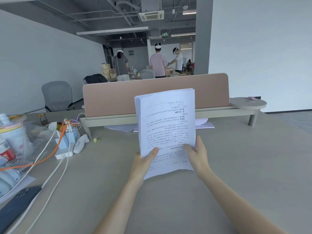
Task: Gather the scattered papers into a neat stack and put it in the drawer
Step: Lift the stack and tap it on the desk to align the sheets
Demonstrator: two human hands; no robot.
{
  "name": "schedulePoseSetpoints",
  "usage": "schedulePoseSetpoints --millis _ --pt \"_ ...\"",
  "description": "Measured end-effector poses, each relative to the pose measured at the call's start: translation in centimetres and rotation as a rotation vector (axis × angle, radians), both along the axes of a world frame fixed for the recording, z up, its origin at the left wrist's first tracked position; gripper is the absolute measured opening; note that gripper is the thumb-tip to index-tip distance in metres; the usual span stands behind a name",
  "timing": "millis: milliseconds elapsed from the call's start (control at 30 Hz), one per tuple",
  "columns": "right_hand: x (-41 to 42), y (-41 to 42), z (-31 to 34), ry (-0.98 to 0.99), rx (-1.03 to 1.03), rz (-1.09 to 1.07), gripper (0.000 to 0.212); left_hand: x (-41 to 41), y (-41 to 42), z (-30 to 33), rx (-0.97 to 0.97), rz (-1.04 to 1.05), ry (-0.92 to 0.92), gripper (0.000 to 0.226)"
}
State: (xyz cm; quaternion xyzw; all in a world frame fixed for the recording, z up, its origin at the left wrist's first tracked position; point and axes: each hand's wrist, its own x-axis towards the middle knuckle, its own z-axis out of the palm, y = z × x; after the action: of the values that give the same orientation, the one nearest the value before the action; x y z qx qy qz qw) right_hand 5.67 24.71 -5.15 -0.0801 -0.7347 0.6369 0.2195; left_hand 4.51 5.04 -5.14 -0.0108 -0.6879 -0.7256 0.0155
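Note:
A stack of printed white papers [166, 125] stands nearly upright above the grey desk [236, 157], text upside down toward me. My left hand [143, 163] grips its lower left edge, thumb on the front sheet. My right hand [197, 153] grips the lower right edge, thumb across the print. The bottom edge of the stack hangs just above the desk surface. More loose sheets [121, 127] lie flat under the raised shelf behind the stack. No drawer is visible.
A pink divider panel [155, 97] on a raised shelf [219, 111] crosses the back of the desk. At left sit a power strip [65, 149] with orange and white cables, bottles, a dark phone [16, 205]. Three people stand far behind.

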Motion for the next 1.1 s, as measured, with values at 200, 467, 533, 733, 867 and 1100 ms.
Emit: schedulePoseSetpoints --millis 200,467,533,733,867,1100 --pt "-0.7 -0.3 -1.3 -0.111 0.101 0.029 0.015 0.5 -0.2 -2.1 -0.034 0.054 -0.038 0.020" --pt "-0.6 -0.1 -2.4 -0.103 0.032 0.074 0.022 -0.4 -0.7 -2.0 -0.093 -0.028 -0.063 0.014" --pt "-0.9 0.0 -3.0 -0.118 0.065 0.082 0.020 -1.0 -0.8 -2.2 -0.107 -0.035 -0.064 0.015" --pt "-1.9 0.6 -4.3 -0.195 0.066 0.058 0.011 -2.3 -0.7 -2.8 -0.122 -0.019 -0.080 0.008" --pt "-1.9 0.6 -4.4 -0.227 0.066 0.023 0.009 -2.3 -0.5 -2.8 -0.159 -0.019 -0.101 0.011" --pt "-1.4 0.6 -3.1 -0.285 0.056 0.024 0.010 -1.7 -1.1 -2.0 -0.106 -0.076 -0.150 0.015"
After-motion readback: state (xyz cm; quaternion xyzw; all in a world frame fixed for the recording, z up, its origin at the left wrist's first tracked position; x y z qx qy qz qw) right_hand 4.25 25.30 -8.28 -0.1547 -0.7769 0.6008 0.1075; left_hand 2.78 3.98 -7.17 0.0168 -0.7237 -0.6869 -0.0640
